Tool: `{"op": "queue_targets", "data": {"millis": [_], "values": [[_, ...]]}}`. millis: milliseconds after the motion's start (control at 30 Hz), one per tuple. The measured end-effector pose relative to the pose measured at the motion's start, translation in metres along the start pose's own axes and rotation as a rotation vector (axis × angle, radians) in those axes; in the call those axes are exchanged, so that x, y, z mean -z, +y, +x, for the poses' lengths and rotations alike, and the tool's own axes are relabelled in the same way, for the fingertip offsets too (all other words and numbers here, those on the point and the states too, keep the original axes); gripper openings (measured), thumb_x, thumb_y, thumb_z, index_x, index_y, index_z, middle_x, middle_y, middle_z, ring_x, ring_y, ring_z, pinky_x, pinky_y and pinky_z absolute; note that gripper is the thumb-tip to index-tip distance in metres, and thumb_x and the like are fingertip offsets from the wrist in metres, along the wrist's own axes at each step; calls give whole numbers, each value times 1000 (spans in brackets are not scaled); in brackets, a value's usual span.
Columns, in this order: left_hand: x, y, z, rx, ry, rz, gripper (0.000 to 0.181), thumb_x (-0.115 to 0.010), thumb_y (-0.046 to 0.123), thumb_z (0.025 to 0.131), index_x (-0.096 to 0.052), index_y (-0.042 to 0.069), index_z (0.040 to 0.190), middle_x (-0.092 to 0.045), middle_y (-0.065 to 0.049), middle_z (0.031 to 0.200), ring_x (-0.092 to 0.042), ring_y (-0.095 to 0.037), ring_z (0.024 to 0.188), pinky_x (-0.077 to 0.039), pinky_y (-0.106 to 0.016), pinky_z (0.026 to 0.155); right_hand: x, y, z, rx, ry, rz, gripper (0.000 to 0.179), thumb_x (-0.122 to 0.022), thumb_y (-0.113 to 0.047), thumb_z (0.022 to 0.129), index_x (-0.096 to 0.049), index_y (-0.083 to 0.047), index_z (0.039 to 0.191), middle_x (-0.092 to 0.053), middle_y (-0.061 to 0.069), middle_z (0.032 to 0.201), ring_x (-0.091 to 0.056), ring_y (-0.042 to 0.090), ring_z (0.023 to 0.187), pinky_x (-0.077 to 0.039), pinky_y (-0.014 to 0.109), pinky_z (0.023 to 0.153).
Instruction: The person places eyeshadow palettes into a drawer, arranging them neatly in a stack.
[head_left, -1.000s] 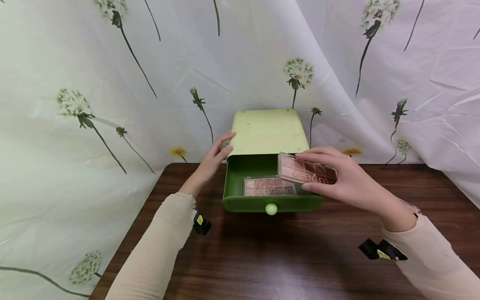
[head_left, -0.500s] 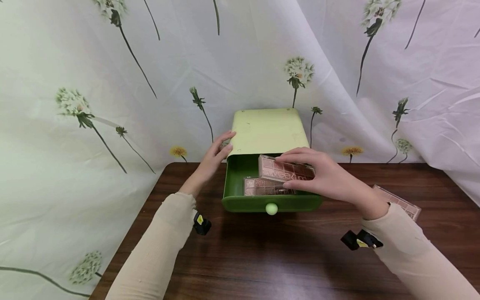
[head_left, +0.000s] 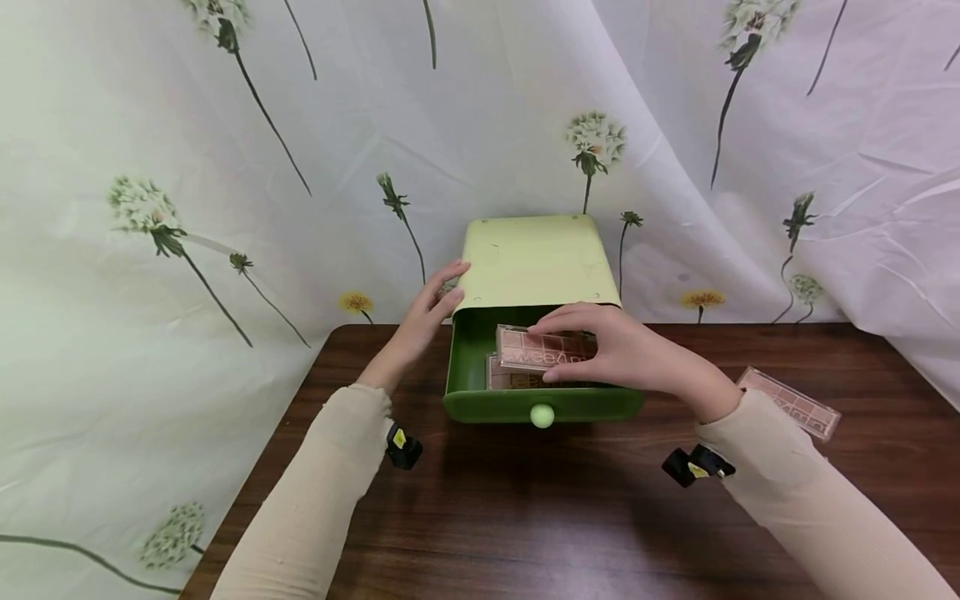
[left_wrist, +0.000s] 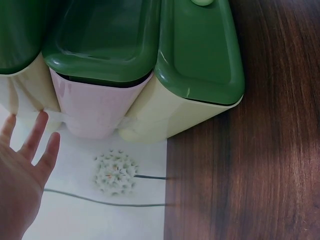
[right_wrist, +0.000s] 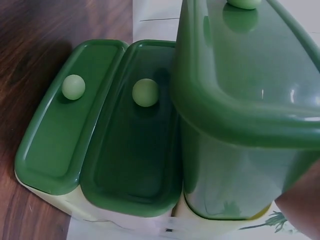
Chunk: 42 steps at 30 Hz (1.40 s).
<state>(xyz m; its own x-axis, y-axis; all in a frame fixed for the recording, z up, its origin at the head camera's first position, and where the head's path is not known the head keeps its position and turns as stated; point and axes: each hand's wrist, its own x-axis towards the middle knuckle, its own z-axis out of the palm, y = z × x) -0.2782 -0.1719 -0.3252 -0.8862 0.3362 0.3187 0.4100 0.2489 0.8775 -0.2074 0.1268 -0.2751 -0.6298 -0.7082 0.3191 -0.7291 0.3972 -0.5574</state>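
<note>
A small drawer cabinet [head_left: 536, 262] with a pale yellow top stands against the cloth. Its green top drawer [head_left: 480, 407] is pulled out. Inside the drawer lies an eyeshadow palette [head_left: 497, 375], partly covered. Just over it, tilted, my right hand [head_left: 630, 358] pinches a second eyeshadow palette [head_left: 517, 348] between thumb and fingers. Whether the two palettes touch, I cannot tell. My left hand [head_left: 422, 321] rests its fingertips on the cabinet's left side, fingers extended. In the right wrist view only a blurred edge of the right hand [right_wrist: 306, 200] shows.
Another eyeshadow palette [head_left: 791, 404] lies on the dark wooden table [head_left: 510, 517], right of the cabinet. Two shut drawers with green fronts [right_wrist: 55, 135] and round knobs sit below the pulled-out one. A flower-printed cloth [head_left: 315, 125] hangs behind.
My right hand has carried its palette left and down into the drawer, over the one lying there. The palette on the table has come into view. My left hand stays put.
</note>
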Motion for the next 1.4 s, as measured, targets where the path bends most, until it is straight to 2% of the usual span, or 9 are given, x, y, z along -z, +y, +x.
{"op": "queue_targets", "data": {"millis": [333,567,733,967,1167,1400], "values": [[0,1,0,3,0,3,49,-42,26,106,-38,17,154,-20,0,163,-30,-28,142,-28,-53,111,-6,4,11,-3,-74,-58,48,-83,-29,82,-70,-14,125,-64,-4,125,-56,15,117,-46,38,96],[0,1,-1,-4,1,-8,49,-43,24,106,-38,15,153,-21,-2,163,-31,-29,141,-30,-54,110,-9,5,15,17,-128,-104,46,-82,-22,83,-69,-10,126,-64,3,125,-57,21,115,-47,41,93],[0,1,-1,-9,-3,-19,48,-42,24,106,-38,14,153,-20,-2,163,-33,-31,140,-31,-54,109,-10,5,16,24,-143,-142,46,-83,-19,82,-70,-9,124,-65,4,123,-59,20,112,-48,39,91],[0,2,-1,-14,-2,-17,48,-42,23,106,-38,13,153,-20,-3,163,-36,-32,138,-31,-54,109,-11,6,18,53,-146,-144,44,-83,-17,81,-71,-7,122,-66,4,120,-60,18,106,-49,38,88],[-1,1,-1,-16,-2,-16,48,-43,22,106,-39,13,153,-21,-2,163,-37,-32,137,-31,-53,109,-11,5,17,40,-163,-136,46,-82,-16,82,-69,-6,125,-65,4,120,-57,17,96,-47,37,81],[-1,-1,0,-14,6,-15,48,-43,22,105,-39,14,152,-23,-2,162,-40,-33,133,-32,-53,108,-10,5,17,15,-160,-115,47,-82,-16,83,-68,-7,127,-64,4,124,-59,19,109,-49,39,89]]}}
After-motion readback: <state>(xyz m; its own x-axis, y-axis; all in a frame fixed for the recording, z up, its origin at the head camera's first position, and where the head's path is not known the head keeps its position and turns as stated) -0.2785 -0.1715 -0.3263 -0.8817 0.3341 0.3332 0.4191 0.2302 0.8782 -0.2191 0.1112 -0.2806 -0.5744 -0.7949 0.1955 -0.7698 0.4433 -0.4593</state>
